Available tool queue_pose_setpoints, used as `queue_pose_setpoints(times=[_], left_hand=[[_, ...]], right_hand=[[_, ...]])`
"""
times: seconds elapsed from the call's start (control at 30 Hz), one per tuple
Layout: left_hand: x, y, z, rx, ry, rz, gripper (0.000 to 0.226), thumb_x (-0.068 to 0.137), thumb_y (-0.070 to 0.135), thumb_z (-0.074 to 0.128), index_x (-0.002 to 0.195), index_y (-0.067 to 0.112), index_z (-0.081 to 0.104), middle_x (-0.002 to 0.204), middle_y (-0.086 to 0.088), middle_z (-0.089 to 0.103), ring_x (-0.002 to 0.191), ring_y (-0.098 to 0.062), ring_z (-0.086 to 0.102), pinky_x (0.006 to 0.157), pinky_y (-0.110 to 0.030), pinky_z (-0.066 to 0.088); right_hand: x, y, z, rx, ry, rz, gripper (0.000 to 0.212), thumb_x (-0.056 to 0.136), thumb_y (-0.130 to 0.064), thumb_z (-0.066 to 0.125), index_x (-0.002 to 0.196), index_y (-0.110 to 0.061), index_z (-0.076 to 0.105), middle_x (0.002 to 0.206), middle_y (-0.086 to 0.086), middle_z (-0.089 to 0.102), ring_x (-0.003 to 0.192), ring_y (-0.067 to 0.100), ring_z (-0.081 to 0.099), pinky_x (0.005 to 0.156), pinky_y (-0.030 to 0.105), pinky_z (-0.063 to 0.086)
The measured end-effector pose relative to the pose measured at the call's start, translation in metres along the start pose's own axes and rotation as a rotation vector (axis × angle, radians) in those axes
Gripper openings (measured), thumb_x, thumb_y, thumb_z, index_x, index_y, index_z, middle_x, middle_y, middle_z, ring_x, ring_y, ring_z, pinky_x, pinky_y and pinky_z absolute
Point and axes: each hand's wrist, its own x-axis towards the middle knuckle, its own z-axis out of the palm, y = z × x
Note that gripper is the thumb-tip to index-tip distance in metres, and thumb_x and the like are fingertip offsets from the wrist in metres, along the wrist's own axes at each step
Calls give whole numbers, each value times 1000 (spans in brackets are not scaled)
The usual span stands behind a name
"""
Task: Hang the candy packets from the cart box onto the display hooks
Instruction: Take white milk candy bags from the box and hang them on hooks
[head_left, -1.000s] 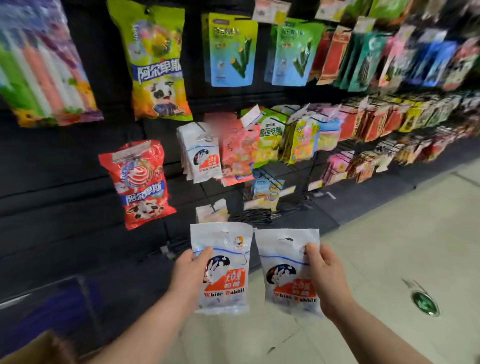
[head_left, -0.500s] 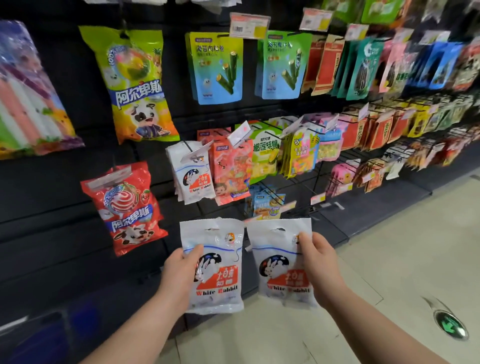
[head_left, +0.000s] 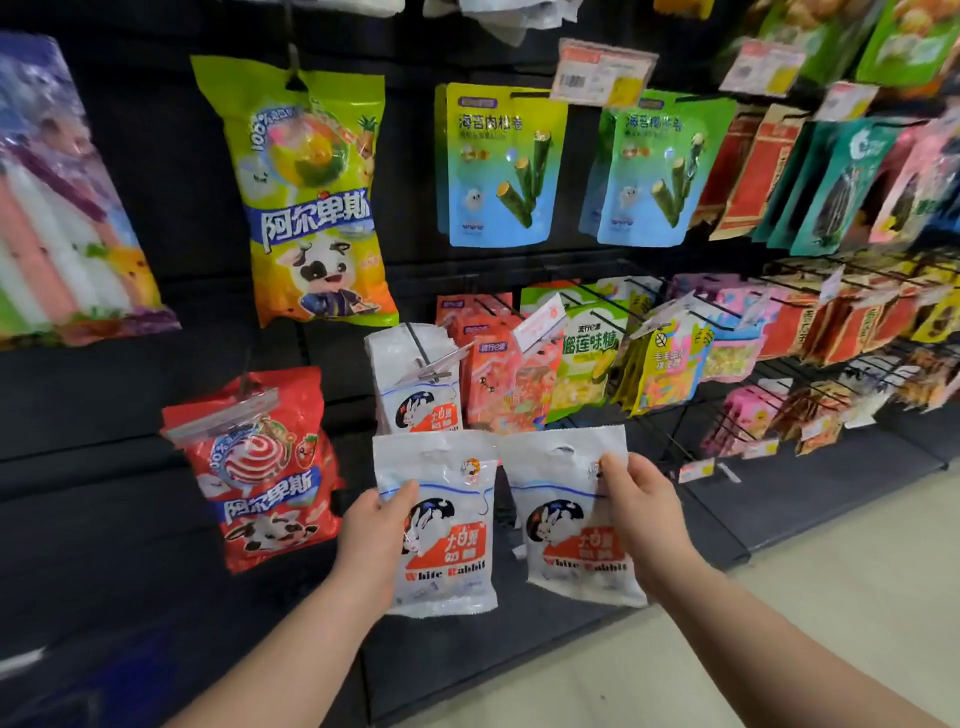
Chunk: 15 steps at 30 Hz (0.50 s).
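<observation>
My left hand (head_left: 375, 535) grips a white White Rabbit candy packet (head_left: 441, 525) by its left edge, thumb on the front. My right hand (head_left: 641, 512) holds a second white packet (head_left: 563, 525) by its right edge, thumb near the top. Both packets are upright, side by side, just below a display hook (head_left: 420, 347) that carries a stack of the same white packets (head_left: 415, 387). The tops of my two packets reach the bottom of that hanging stack. The cart box is out of view.
A red lollipop bag (head_left: 260, 467) hangs to the left and a yellow-green one (head_left: 311, 197) above it. Pink and green snack packs (head_left: 540, 358) hang on hooks to the right, wire hooks jutting outward. The black shelf base (head_left: 779, 499) meets a pale floor (head_left: 831, 597).
Both hands have lifted the two packets upward and closer to the shelf, from near the floor line to just under the hanging white packets.
</observation>
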Motion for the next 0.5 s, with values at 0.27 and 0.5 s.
queue_pose_setpoints(times=[0.27, 0.5], left_hand=[[29, 8, -32, -15, 176, 8, 15, 93, 27, 60, 98, 14, 63, 91, -12, 74, 82, -31, 71, 83, -52, 56], [42, 4, -37, -56, 288, 31, 12, 95, 25, 59, 101, 17, 65, 89, -9, 74, 81, -29, 72, 76, -46, 58]], right_hand=[[43, -11, 60, -8, -155, -24, 29, 98, -29, 43, 77, -12, 53, 74, 3, 53, 72, 20, 50, 61, 32, 39], [77, -7, 109, -1, -287, -43, 27, 97, -23, 43, 90, -4, 60, 80, 8, 59, 80, 26, 56, 73, 38, 46]])
